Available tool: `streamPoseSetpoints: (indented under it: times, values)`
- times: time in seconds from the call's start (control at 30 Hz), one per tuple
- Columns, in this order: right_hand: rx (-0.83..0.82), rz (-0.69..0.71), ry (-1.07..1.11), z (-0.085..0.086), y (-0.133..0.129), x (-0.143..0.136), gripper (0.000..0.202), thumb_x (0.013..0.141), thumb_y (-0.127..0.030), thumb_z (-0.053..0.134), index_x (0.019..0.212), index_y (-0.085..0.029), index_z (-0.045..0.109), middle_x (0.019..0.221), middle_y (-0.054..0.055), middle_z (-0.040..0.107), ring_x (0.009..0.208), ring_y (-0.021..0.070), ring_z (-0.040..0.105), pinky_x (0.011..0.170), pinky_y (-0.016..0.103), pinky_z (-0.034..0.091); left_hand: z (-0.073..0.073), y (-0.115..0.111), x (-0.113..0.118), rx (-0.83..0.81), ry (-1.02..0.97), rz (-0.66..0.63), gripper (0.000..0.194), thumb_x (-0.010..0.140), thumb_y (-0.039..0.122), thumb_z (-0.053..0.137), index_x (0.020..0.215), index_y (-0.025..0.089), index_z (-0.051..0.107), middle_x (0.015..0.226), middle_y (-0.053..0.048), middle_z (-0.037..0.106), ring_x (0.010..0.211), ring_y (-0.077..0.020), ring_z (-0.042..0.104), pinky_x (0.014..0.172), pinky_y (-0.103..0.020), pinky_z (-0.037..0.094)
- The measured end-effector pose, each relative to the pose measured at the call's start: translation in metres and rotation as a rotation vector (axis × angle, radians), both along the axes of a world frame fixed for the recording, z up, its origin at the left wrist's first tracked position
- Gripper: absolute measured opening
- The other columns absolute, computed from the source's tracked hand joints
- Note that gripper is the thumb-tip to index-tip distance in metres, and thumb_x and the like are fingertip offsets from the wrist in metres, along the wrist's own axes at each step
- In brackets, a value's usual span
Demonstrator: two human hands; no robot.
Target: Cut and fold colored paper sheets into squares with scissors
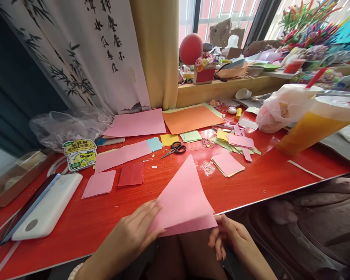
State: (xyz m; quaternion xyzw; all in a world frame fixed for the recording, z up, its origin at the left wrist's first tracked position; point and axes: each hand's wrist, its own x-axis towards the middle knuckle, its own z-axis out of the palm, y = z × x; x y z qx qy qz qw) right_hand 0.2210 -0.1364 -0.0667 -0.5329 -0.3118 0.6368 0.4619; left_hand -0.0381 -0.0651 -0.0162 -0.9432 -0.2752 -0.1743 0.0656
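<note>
A sheet of pink paper, folded over into a pointed shape, lies partly on the red table and partly past its front edge. Its left side is gripped by my left hand, fingers on top and thumb at the lower edge. My right hand has its thumb and forefinger closed at the paper's right corner, the other fingers curled below. Beyond the paper lie black-handled scissors, a red paper stack, a pink square stack and another pink-topped stack.
Large pink and orange sheets lie at the back. A drink cup leans on the right beside a bagged cup. A white power bank sits on the left. Paper scraps dot the table.
</note>
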Motion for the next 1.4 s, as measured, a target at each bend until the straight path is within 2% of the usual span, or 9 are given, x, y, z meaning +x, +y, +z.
streamPoseSetpoints:
  times: [0.17, 0.37, 0.53, 0.7, 0.93, 1.03, 1.13, 1.27, 1.4]
  values:
    - [0.032, 0.032, -0.062, 0.0, 0.0, 0.004, 0.04, 0.08, -0.055, 0.061, 0.071, -0.016, 0.06, 0.061, 0.003, 0.065, 0.043, 0.0102, 0.056, 0.044, 0.021, 0.04, 0.005, -0.009, 0.001, -0.181, -0.245, 0.03, 0.025, 0.092, 0.018, 0.04, 0.112, 0.022, 0.055, 0.098, -0.005, 0.073, 0.09, -0.0189, 0.07, 0.078, -0.026, 0.058]
    - [0.044, -0.037, -0.063, 0.002, -0.002, 0.002, 0.044, 0.078, -0.059, 0.059, 0.078, -0.015, 0.061, 0.058, 0.003, 0.063, 0.042, 0.0114, 0.055, 0.041, 0.021, 0.04, -0.004, -0.023, 0.01, -0.823, -0.81, 0.685, 0.019, 0.083, 0.045, 0.055, 0.084, 0.027, 0.062, 0.077, 0.001, 0.068, 0.071, -0.0168, 0.066, 0.06, -0.021, 0.053]
    - [0.026, -0.087, -0.132, 0.005, 0.002, -0.001, 0.05, 0.074, -0.064, 0.06, 0.067, -0.014, 0.059, 0.053, 0.003, 0.061, 0.039, 0.0097, 0.053, 0.04, 0.02, 0.039, -0.007, -0.026, 0.028, -1.144, -1.318, 0.816, 0.031, 0.069, 0.048, 0.069, 0.078, 0.02, 0.059, 0.066, 0.002, 0.059, 0.059, -0.0124, 0.055, 0.054, -0.019, 0.046]
    - [0.074, -0.147, -0.11, -0.004, -0.005, 0.001, 0.039, 0.081, -0.049, 0.062, 0.063, -0.015, 0.058, 0.047, 0.001, 0.058, 0.037, 0.0084, 0.049, 0.04, 0.019, 0.037, 0.001, -0.03, 0.035, -1.185, -1.552, 0.906, 0.03, 0.063, 0.041, 0.073, 0.076, 0.02, 0.056, 0.066, 0.003, 0.06, 0.063, -0.0142, 0.059, 0.054, -0.018, 0.045]
    - [0.123, -0.368, -0.147, -0.004, -0.008, 0.004, 0.04, 0.074, -0.049, 0.068, 0.054, -0.015, 0.058, 0.041, -0.001, 0.051, 0.036, 0.0073, 0.043, 0.038, 0.018, 0.032, -0.019, -0.036, 0.03, -0.728, -1.009, 1.069, 0.029, 0.081, 0.048, 0.054, 0.093, 0.021, 0.058, 0.095, -0.006, 0.068, 0.087, -0.0248, 0.065, 0.071, -0.032, 0.053]
    - [0.078, -0.299, -0.14, -0.006, -0.001, 0.005, 0.041, 0.074, -0.049, 0.068, 0.055, -0.015, 0.057, 0.04, -0.001, 0.05, 0.034, 0.0067, 0.04, 0.037, 0.018, 0.029, -0.034, -0.027, 0.028, -0.278, -0.737, 0.901, 0.04, 0.085, 0.036, 0.053, 0.12, 0.02, 0.046, 0.134, -0.014, 0.05, 0.126, -0.0325, 0.046, 0.095, -0.048, 0.046]
    - [0.085, -0.258, -0.166, -0.013, 0.002, 0.011, 0.039, 0.078, -0.047, 0.064, 0.058, -0.015, 0.056, 0.04, -0.002, 0.05, 0.034, 0.0066, 0.039, 0.038, 0.018, 0.027, -0.034, -0.012, 0.026, 0.096, -0.394, 0.518, 0.056, 0.086, 0.017, 0.052, 0.137, 0.02, 0.03, 0.151, -0.015, 0.029, 0.141, -0.0315, 0.02, 0.108, -0.056, 0.031]
    - [0.068, -0.138, -0.261, -0.022, -0.003, 0.03, 0.04, 0.084, -0.048, 0.057, 0.06, -0.016, 0.055, 0.041, -0.003, 0.049, 0.036, 0.008, 0.04, 0.04, 0.02, 0.03, -0.013, 0.013, 0.031, 0.003, 0.161, -0.081, 0.042, 0.091, 0.005, 0.038, 0.131, 0.017, 0.045, 0.145, -0.012, 0.042, 0.138, -0.0249, 0.029, 0.11, -0.043, 0.034]
    - [0.139, -0.178, -0.627, -0.017, -0.009, 0.056, 0.04, 0.087, -0.049, 0.052, 0.062, -0.017, 0.057, 0.043, -0.003, 0.048, 0.039, 0.01, 0.043, 0.044, 0.022, 0.037, 0.008, 0.03, 0.041, -0.198, 0.258, -0.256, 0.034, 0.093, 0.018, 0.042, 0.125, 0.016, 0.051, 0.137, -0.017, 0.05, 0.13, -0.0287, 0.042, 0.106, -0.044, 0.041]
